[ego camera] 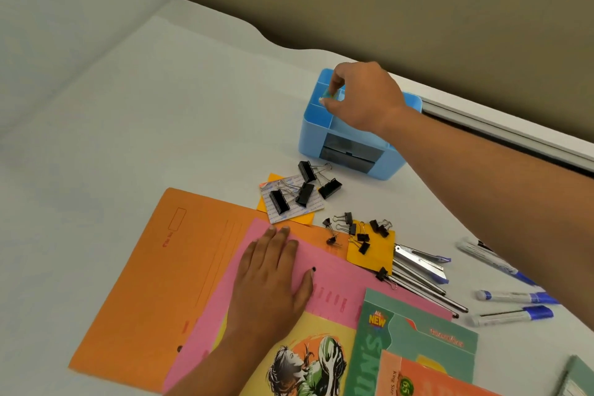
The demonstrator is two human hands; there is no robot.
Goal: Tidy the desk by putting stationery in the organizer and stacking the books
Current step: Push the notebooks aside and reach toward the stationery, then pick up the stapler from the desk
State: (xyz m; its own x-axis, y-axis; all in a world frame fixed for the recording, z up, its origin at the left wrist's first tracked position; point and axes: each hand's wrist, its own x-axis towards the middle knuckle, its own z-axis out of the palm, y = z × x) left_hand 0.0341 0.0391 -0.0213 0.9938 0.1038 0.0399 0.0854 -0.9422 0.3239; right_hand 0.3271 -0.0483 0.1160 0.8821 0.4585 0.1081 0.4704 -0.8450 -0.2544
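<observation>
The right hand (pixel 363 96) reaches across to the blue organizer (pixel 313 138), which stands toward the far edge of the white surface (pixel 160 122). Its thumb and fingertips are clamped on a small blue-green item (pixel 328 95), held just over the organizer's back compartments. I cannot tell which compartment it is over, or what the item is.

The left hand (pixel 273 280) lies flat with straight fingers, pressing on a pink folder (pixel 337 280) that rests on top of an orange folder (pixel 144 283).

In front of the organizer, 4 large black clips (pixel 304 194) lie partly on a pale printed sheet (pixel 308 210). Nearer the person, several small black clips (pixel 363 237) are scattered on and around a yellow sticky pad (pixel 376 251). Just beside the pad are a silver and blue stapler (pixel 421 264) and a few dark pens (pixel 427 289). Blue-capped markers (pixel 511 296) lie further right, partly under the right forearm.

At the near edge, 3 books overlap: a yellow book (pixel 308 341) on the pink folder, a green book (pixel 427 334) beside it, and an orange book (pixel 427 379) on top of the green one.
</observation>
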